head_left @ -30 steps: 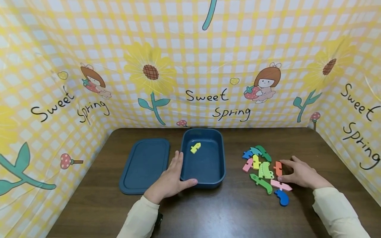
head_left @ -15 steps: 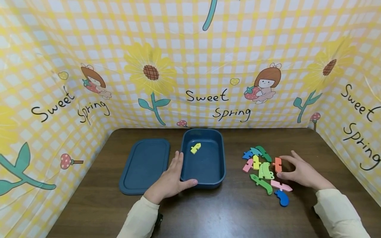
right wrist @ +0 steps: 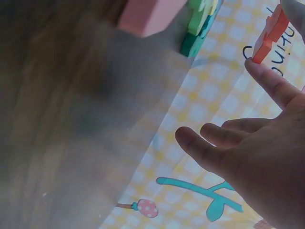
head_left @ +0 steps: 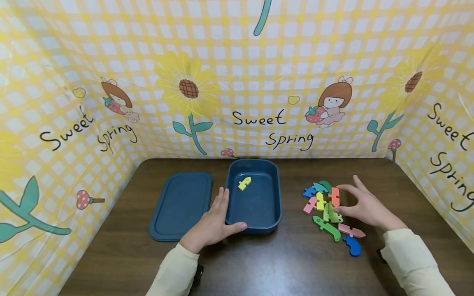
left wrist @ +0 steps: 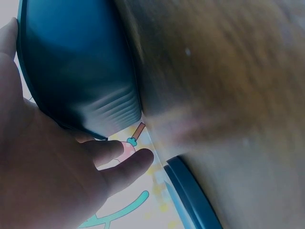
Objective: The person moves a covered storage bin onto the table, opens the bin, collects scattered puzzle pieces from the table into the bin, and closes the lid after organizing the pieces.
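Note:
In the head view my right hand (head_left: 370, 207) pinches an orange puzzle piece (head_left: 335, 197) between thumb and index finger, above the pile. The right wrist view shows the same orange piece (right wrist: 270, 33) lifted, other fingers spread. My left hand (head_left: 209, 226) rests against the left side of a dark blue box (head_left: 279, 205), fingers straight and thumb at its front rim. One yellow piece (head_left: 245, 183) lies inside the box. Beneath and about the right hand lie a green frog-like piece (head_left: 331, 213), a long green piece (head_left: 326, 228), a pink pointed piece (head_left: 351, 230) and a blue curved piece (head_left: 352, 246).
A dark blue lid (head_left: 181, 205) lies flat left of the box. Further pieces, among them a yellow one (head_left: 320, 201) and a pink one (head_left: 310, 205), cluster at the pile's left. A checked cloth (head_left: 252, 82) rises behind the brown table (head_left: 266, 263).
My right hand has raised the orange piece off the table and carried it left and away from me, over the pile. The left hand keeps its place at the box.

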`<state>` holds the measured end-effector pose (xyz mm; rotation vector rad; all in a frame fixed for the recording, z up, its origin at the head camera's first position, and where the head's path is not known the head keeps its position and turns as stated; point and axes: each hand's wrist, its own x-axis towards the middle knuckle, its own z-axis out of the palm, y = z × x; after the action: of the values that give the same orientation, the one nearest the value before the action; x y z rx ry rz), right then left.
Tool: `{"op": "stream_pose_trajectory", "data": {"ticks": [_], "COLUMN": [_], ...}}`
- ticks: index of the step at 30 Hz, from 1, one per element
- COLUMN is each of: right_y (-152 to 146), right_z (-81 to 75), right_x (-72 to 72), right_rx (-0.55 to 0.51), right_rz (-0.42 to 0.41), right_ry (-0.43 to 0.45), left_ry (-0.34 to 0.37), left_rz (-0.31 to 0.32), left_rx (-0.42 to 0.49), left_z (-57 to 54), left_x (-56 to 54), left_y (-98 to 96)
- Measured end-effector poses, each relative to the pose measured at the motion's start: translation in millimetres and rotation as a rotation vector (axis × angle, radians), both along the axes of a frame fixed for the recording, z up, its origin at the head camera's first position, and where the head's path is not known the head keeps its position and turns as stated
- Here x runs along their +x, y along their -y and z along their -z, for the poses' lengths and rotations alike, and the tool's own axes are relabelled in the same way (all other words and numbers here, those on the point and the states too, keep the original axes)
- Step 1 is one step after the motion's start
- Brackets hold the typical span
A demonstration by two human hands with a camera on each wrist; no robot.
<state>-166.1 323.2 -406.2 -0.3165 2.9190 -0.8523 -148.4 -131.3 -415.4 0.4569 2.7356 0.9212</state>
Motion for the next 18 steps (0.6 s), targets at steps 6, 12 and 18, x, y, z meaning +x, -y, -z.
{"op": "stream_pose_trajectory", "data": {"ticks": [6, 12, 18], "right_y": [5, 10, 16], "right_z": [-3.4, -7.9, -11.4], "right_x": [-0.4, -0.7, -2.1], "right_rx": [-0.006, -0.016, -0.017], "right_rz": [-0.018, -0.024, -0.034], "right_ry": [-0.012, -0.016, -0.022], "left_ry": [0.005, 0.01, 0.012], "left_rz": [0.0, -0.001, -0.003], "left_rx": [0.005, 0.007, 0.006], "left_z": [-1.0, -2.6, -2.4], "left_x": [0.5, 1.3, 1.2], "left_y": [-0.5, -0.2, 0.4]}}
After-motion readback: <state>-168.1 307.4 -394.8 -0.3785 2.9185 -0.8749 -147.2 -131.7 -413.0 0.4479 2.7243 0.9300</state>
